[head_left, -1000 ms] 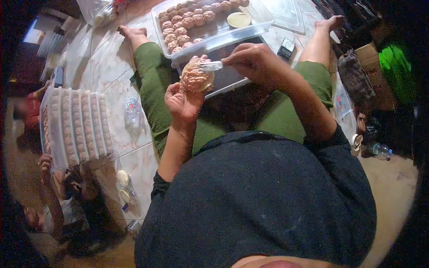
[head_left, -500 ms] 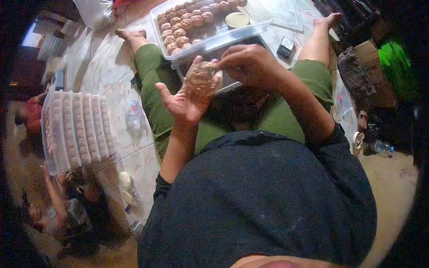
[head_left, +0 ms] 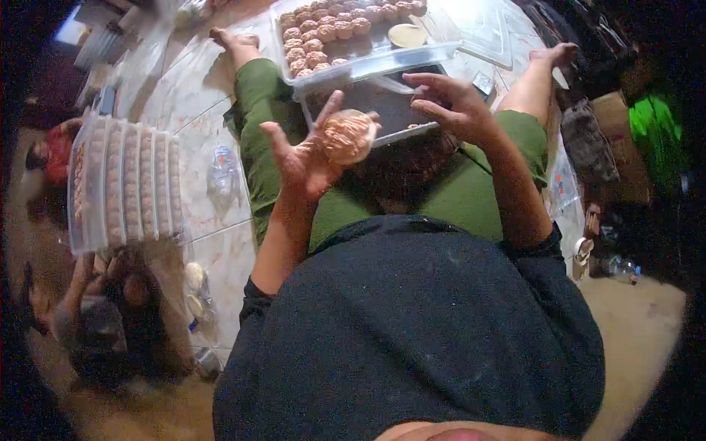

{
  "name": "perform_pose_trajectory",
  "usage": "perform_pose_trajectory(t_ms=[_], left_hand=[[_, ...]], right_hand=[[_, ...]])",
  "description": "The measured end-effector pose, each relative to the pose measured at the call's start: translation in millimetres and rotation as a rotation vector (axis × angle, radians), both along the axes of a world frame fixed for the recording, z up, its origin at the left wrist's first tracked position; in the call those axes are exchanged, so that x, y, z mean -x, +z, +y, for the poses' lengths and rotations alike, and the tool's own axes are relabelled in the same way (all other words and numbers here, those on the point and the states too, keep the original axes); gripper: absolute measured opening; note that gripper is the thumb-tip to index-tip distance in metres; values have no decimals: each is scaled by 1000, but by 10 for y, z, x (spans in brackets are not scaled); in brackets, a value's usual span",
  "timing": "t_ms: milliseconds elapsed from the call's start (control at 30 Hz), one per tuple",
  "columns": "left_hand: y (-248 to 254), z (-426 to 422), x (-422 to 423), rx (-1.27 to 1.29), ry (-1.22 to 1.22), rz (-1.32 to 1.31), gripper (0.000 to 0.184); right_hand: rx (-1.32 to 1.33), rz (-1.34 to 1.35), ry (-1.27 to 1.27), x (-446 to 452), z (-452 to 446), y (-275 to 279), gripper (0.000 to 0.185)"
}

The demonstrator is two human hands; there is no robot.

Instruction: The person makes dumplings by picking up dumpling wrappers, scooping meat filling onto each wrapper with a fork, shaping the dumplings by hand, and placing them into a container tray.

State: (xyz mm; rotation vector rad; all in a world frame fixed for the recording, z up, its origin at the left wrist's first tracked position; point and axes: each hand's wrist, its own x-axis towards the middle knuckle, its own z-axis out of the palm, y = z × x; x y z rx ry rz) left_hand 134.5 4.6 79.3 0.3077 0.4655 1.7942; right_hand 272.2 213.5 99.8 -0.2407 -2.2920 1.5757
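My left hand point(head_left: 309, 158) is palm up with thumb and fingers spread. On its palm and fingers rests a round peach-coloured ball point(head_left: 348, 137) with a wrinkled, ridged surface and a pale rim. To its right, my right hand point(head_left: 454, 106) hovers apart from the ball, over a dark-bottomed tray point(head_left: 353, 106). A thin, pale translucent strip point(head_left: 397, 85) shows between its thumb and index finger; its kind is too blurred to tell. Beyond the hands, a clear plastic box point(head_left: 375, 70) contains rows of similar wrinkled balls point(head_left: 343, 29) and a cream-coloured disc point(head_left: 407, 35).
At the left stands a stack of clear containers point(head_left: 88, 198) filled with balls. Another person in red point(head_left: 62, 151) is behind it, and a second person point(head_left: 95, 323) sits lower left. A plastic bottle point(head_left: 220, 173) and a small black box point(head_left: 483, 83) lie on the tiles.
My right hand has drawn back to the right, away from the ball, and its fingers have spread. The ball now shows more fully on my left hand. The view has shifted slightly.
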Motion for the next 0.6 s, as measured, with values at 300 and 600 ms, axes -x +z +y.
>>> perform_pose_trajectory(t_ms=[300, 600], left_hand=[[-749, -27, 33, -33, -316, -431, 72], [-963, 71, 359, 420, 122, 256, 72]], right_hand=[[152, -309, 338, 256, -166, -628, 18], [525, -12, 214, 449, 45, -283, 31]])
